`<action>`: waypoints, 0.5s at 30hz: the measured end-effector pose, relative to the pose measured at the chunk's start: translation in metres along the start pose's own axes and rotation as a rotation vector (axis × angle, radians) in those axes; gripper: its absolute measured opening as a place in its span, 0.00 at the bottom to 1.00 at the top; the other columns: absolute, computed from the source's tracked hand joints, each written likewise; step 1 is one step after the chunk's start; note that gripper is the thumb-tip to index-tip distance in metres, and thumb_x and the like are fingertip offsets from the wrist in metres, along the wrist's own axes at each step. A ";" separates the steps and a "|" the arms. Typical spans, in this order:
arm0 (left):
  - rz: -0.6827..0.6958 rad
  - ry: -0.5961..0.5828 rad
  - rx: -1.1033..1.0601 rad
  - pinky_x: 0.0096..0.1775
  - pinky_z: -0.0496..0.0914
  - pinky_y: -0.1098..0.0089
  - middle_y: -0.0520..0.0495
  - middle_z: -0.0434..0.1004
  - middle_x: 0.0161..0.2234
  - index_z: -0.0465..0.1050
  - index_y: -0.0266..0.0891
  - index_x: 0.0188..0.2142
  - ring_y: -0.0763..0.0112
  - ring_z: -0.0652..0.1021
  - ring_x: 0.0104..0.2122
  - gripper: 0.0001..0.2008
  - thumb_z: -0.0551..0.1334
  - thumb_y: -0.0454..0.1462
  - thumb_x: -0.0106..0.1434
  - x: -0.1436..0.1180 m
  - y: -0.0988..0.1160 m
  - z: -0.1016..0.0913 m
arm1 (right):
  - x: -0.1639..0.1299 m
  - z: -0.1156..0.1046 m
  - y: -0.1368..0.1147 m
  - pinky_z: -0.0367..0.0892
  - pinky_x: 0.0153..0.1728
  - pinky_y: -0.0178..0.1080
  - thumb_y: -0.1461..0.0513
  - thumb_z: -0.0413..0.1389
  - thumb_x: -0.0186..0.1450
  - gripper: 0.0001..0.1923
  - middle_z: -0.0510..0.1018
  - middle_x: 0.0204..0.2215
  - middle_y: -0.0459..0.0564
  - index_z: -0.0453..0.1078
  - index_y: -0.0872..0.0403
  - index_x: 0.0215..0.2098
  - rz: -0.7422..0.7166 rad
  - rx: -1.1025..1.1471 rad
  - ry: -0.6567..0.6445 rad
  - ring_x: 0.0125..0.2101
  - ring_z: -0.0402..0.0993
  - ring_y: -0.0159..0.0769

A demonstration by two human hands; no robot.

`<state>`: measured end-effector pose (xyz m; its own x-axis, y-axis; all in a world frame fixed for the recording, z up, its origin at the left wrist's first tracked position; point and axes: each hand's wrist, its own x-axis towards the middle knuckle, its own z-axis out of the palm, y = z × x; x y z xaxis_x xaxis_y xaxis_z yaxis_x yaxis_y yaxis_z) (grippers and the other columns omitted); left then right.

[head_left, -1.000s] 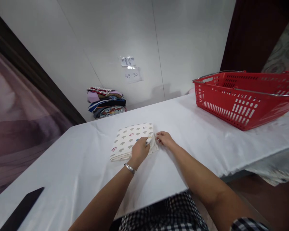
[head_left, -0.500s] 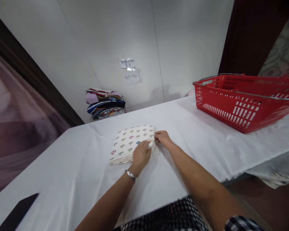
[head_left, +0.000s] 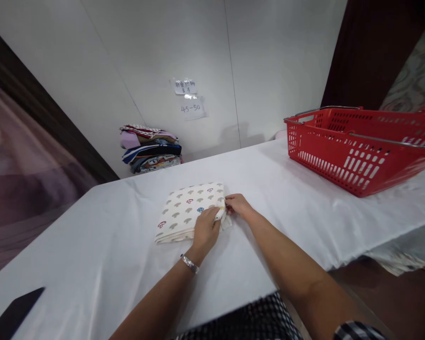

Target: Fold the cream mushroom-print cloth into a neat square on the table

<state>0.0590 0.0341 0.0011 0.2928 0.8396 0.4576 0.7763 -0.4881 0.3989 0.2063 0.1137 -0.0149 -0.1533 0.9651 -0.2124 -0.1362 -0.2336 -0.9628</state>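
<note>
Presently, working left to right with the folded cloth (head_left: 187, 212) as landmark. A dark flat object (head_left: 12, 316) is lying at the surface's (head_left: 286, 208) near-left corner, well left of the cloth. A stack of folded clothes (head_left: 149, 149) is sitting behind the cloth, against the wall. The cloth, cream with small mushroom prints, is lying flat on the white-covered surface, its long axis running left-near to right-far. The left hand (head_left: 206, 229) is resting on the cloth's near-right corner, grip pinching a fold of the edge. The right hand (head_left: 238, 206) is touching the same right edge, fingertips closed on the fabric just beside the left. Both hands are meeting at that corner; the cloth's bulk is lying leftward of them. A red basket (head_left: 357, 151) is standing well right of the cloth.
</note>
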 end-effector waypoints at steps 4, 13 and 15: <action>-0.009 0.021 -0.006 0.53 0.65 0.58 0.46 0.73 0.50 0.69 0.42 0.50 0.63 0.71 0.51 0.17 0.53 0.32 0.62 -0.001 -0.003 0.002 | -0.003 0.003 -0.001 0.61 0.14 0.27 0.70 0.55 0.52 0.08 0.72 0.14 0.44 0.75 0.61 0.29 -0.005 0.011 -0.028 0.13 0.64 0.24; 0.029 0.011 0.063 0.57 0.63 0.57 0.45 0.70 0.53 0.67 0.40 0.51 0.64 0.68 0.55 0.22 0.51 0.28 0.58 -0.005 -0.005 0.005 | -0.010 0.006 -0.005 0.61 0.14 0.28 0.70 0.53 0.53 0.09 0.71 0.12 0.44 0.75 0.61 0.29 0.002 -0.013 -0.033 0.13 0.65 0.27; 0.052 0.006 0.085 0.57 0.62 0.57 0.45 0.69 0.54 0.68 0.39 0.51 0.64 0.67 0.55 0.22 0.51 0.27 0.58 -0.005 -0.004 0.004 | -0.011 0.007 -0.005 0.61 0.13 0.28 0.70 0.53 0.54 0.09 0.71 0.11 0.43 0.75 0.61 0.30 -0.004 -0.018 -0.020 0.12 0.64 0.26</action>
<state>0.0567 0.0334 -0.0063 0.3311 0.8118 0.4810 0.8047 -0.5091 0.3054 0.2020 0.1038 -0.0063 -0.1728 0.9633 -0.2056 -0.1189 -0.2276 -0.9665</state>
